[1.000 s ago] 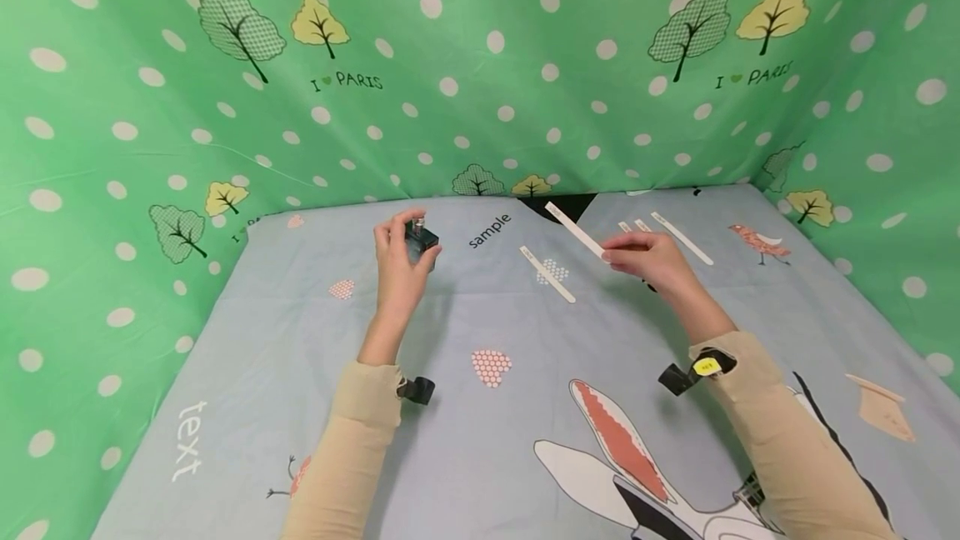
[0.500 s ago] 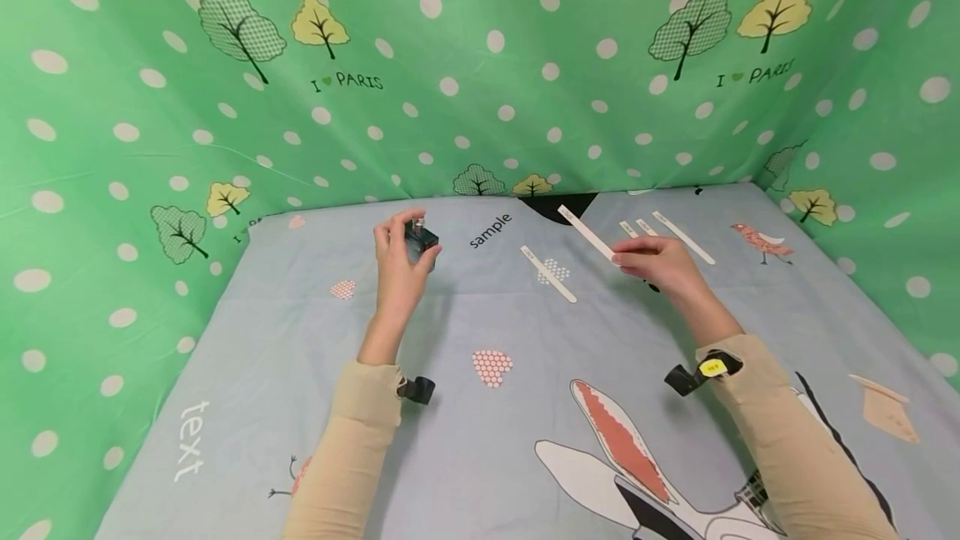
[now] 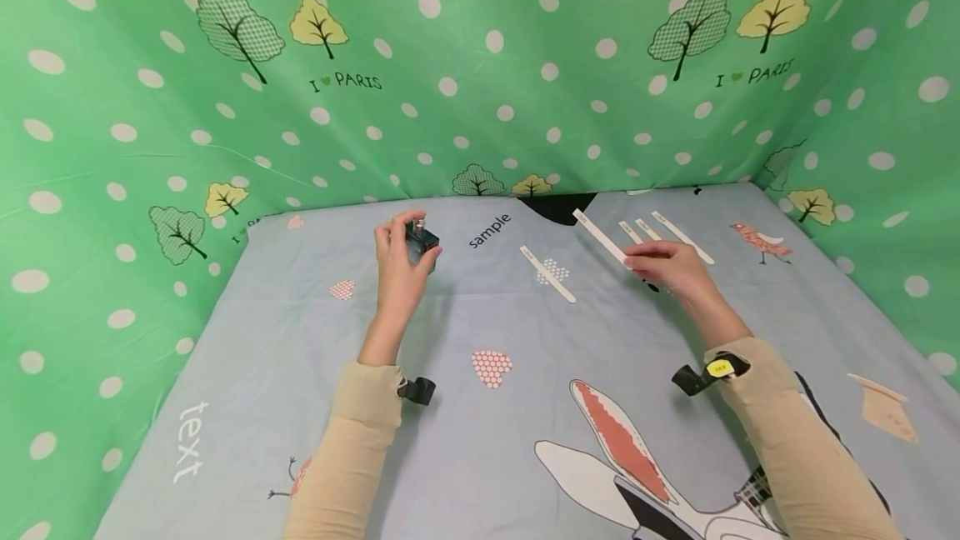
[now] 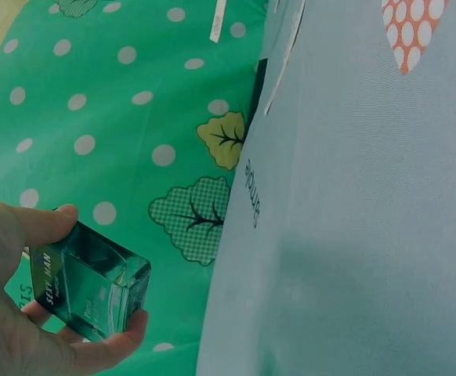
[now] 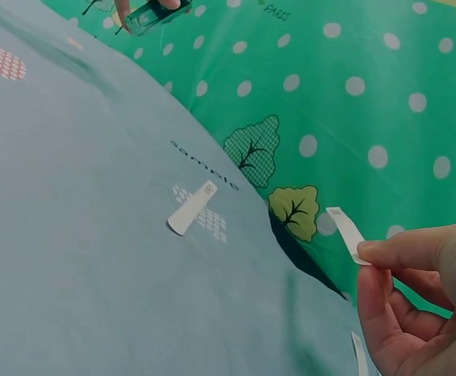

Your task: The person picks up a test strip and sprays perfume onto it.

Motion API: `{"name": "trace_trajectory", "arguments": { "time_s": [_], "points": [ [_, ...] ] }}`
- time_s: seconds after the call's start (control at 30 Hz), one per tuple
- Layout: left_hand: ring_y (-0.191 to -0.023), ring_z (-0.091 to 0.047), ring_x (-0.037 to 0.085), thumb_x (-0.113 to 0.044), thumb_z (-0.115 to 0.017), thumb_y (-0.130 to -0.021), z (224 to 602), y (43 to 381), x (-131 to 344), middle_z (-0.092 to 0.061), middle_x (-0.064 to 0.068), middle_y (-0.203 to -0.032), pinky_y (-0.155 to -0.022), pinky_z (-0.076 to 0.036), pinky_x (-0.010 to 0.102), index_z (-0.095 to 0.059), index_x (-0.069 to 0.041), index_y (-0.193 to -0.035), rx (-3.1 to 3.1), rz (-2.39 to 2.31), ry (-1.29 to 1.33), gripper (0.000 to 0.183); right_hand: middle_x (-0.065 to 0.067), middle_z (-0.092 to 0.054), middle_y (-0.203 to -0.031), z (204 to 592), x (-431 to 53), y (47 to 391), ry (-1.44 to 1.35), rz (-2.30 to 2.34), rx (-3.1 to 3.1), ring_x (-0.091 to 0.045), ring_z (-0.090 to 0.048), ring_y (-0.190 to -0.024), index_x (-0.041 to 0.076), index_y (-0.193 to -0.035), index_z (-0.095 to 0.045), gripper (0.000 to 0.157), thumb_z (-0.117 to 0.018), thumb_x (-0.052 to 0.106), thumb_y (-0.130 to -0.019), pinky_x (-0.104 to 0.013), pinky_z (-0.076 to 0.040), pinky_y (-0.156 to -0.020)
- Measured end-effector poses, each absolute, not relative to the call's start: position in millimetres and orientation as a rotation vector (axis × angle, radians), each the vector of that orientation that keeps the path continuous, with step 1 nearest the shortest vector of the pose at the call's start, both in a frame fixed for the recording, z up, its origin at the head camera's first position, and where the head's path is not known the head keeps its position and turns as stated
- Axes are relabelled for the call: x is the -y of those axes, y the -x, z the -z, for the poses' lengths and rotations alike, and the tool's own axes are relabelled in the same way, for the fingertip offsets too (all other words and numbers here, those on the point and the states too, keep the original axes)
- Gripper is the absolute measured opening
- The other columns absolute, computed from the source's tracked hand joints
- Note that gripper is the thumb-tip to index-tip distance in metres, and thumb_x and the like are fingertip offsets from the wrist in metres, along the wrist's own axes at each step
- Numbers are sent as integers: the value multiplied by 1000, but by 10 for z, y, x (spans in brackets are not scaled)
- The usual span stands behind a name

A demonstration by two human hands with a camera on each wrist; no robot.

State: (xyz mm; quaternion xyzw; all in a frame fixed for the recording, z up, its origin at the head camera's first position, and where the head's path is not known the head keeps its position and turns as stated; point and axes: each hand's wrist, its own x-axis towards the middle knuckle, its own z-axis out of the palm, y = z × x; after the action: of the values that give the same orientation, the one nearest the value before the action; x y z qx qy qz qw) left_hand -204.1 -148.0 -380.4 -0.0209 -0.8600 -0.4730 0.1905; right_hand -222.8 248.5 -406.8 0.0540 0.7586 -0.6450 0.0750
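Note:
My left hand [image 3: 397, 273] grips a square, dark green glass perfume bottle [image 3: 423, 242] above the far left part of the table. In the left wrist view the perfume bottle [image 4: 91, 286] is tilted, its label reading "SEXY MAN", with fingers at its opposite ends. Thumb and fingertips of my right hand [image 3: 675, 275] pinch one end of a white paper test strip [image 3: 600, 236]. The strip's printed end points away, up and left. Another test strip [image 3: 547, 273] lies on the cloth between the hands, over a white dotted print. Several more test strips [image 3: 682, 237] lie just beyond the right hand.
A blue-grey printed cloth [image 3: 450, 440] covers the table. Green polka-dot fabric [image 3: 480, 65] hangs as a wall behind it and along both sides. Black wrist cameras [image 3: 417, 390] are strapped over both beige sleeves [image 3: 345, 448].
My right hand has drifted right and slightly nearer with the pinched test strip, uncovering more of the strips behind it. The left hand and perfume bottle have stayed in place.

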Motion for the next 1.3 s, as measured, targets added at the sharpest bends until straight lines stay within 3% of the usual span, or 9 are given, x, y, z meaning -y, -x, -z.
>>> {"name": "trace_trajectory", "arguments": {
  "time_s": [0.3, 0.53, 0.8, 1.03, 1.3],
  "points": [
    [-134, -42, 36, -13, -71, -92, 3822, 2050, 1476, -35, 19, -137, -110, -43, 54, -47, -24, -137, 2419, 1322, 51, 52, 21, -70, -82, 4124, -2575, 2224, -208, 1917, -2303, 5, -69, -79, 10, -108, -73, 20, -76, 17, -89, -17, -58, -80],
    [-134, -42, 36, -15, -71, -93, 3830, 2049, 1477, -35, 18, -137, -109, -44, 53, -47, -26, -137, 2425, 1324, 56, 51, 21, -70, -79, 4190, -2644, 2234, -281, 1935, -2288, 3, -70, -78, 21, -96, -74, 9, -77, 17, -88, -16, -58, -77],
    [-133, -43, 37, -15, -71, -93, 3823, 2054, 1464, -35, 18, -135, -109, -44, 54, -48, -25, -137, 2427, 1338, 58, 50, 19, -71, -78, 4215, -2685, 2225, -339, 1894, -2318, 3, -70, -76, 21, -95, -74, 8, -77, 17, -88, -16, -58, -75],
    [-132, -43, 36, -14, -70, -93, 3817, 2056, 1455, -35, 18, -136, -109, -44, 54, -47, -25, -137, 2429, 1332, 63, 51, 19, -71, -80, 4245, -2699, 2229, -363, 1802, -2396, 4, -69, -76, -1, -121, -66, 42, -78, 22, -87, -16, -58, -73],
    [-131, -43, 36, -15, -70, -93, 3819, 2055, 1447, -35, 17, -136, -107, -45, 54, -47, -26, -137, 2433, 1339, 71, 50, 26, -66, -70, 4261, -2704, 2237, -397, 1684, -2477, 6, -68, -71, -3, -126, -63, 44, -74, 22, -91, -17, -56, -65]
  ]
}}
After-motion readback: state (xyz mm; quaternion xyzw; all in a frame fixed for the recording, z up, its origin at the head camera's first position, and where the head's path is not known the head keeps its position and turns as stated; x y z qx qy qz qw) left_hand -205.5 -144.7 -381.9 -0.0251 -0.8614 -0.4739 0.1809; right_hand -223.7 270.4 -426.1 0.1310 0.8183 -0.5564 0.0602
